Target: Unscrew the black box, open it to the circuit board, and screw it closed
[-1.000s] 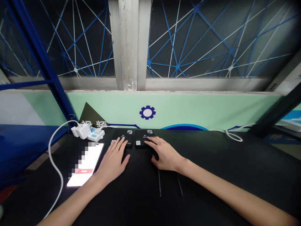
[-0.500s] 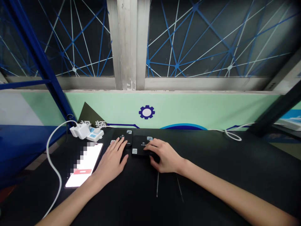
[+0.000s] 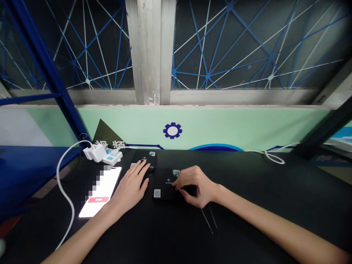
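Two flat black devices with small white labels lie on a black tabletop (image 3: 247, 205). My left hand (image 3: 130, 189) lies flat with fingers stretched out, fingertips on the far black device (image 3: 147, 158). My right hand (image 3: 194, 185) is curled, fingers and thumb closed on the right edge of the nearer black device (image 3: 165, 185), which sits closer to me than the other. Two thin black strands (image 3: 209, 218) trail from under my right hand toward me.
A lit phone (image 3: 100, 190) lies left of my left hand. Behind it sit a white charger plug (image 3: 95, 152) and a small white-and-blue unit (image 3: 112, 157), with a white cable (image 3: 64, 190) looping left. Another white cable (image 3: 272, 157) lies far right. A window wall stands behind.
My right hand has curled onto the right black device and drawn it toward me, away from its twin. My left hand has stayed on the far device.
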A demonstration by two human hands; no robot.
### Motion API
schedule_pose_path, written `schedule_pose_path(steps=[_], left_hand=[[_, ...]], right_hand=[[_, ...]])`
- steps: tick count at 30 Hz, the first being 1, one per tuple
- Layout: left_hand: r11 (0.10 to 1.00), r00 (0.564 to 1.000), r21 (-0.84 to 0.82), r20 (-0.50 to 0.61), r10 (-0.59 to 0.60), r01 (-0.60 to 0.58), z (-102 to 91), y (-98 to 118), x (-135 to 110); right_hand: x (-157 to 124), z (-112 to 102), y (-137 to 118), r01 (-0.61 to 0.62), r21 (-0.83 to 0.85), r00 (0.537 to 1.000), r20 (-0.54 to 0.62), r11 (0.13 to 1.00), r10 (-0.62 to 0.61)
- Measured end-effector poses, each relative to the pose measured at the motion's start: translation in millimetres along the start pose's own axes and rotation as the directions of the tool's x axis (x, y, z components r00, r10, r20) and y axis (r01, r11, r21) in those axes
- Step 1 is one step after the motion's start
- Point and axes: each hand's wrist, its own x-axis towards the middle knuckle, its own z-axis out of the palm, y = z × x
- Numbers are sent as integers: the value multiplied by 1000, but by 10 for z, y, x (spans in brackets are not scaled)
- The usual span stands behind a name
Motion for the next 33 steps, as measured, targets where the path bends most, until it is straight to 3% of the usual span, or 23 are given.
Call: schedule_pose_path(steps=[5, 10, 13, 16, 18, 20, 21, 23, 25, 27, 29, 33], left_hand=[[1000, 999, -20, -33, 4, -4, -53, 40, 12], [994, 998, -110, -64, 20, -27, -222, 181, 57], [989, 999, -144, -24, 22, -25, -304, 252, 67], [985, 997, -160, 67, -47, 57, -331, 279, 59], [978, 985, -176, 145, -91, 116, -333, 276, 56], [969, 970, -190, 212, -117, 158, -336, 265, 62], [964, 962, -198, 241, -126, 176, -339, 258, 68], [956, 949, -215, 287, -133, 199, -347, 242, 80], [950, 940, -231, 315, -130, 209, -357, 228, 88], [949, 936, -238, 329, -124, 209, -370, 219, 90], [949, 934, -238, 339, -117, 205, -388, 214, 86], [950, 933, -241, 343, -109, 199, -424, 212, 72]], right_hand=[[-7, -11, -22, 14, 36, 999, 39, 999, -15], [-14, 13, -67, 17, 53, 996, 88, 998, -22], [6, 12, -131, 18, 41, 993, 119, 999, -23], [78, -32, -211, -77, -142, 979, 177, 987, 101], [153, -88, -248, -212, -382, 951, 130, 900, 279], [226, -159, -258, -384, -570, 873, 31, 726, 487], [253, -197, -254, -448, -639, 812, 1, 625, 583], [282, -266, -237, -499, -739, 703, -39, 454, 710], [281, -319, -225, -512, -784, 601, -35, 351, 798], [266, -349, -227, -521, -800, 511, -12, 299, 860], [255, -357, -241, -528, -804, 449, 11, 275, 893], [259, -329, -269, -540, -797, 409, 33, 272, 912]])
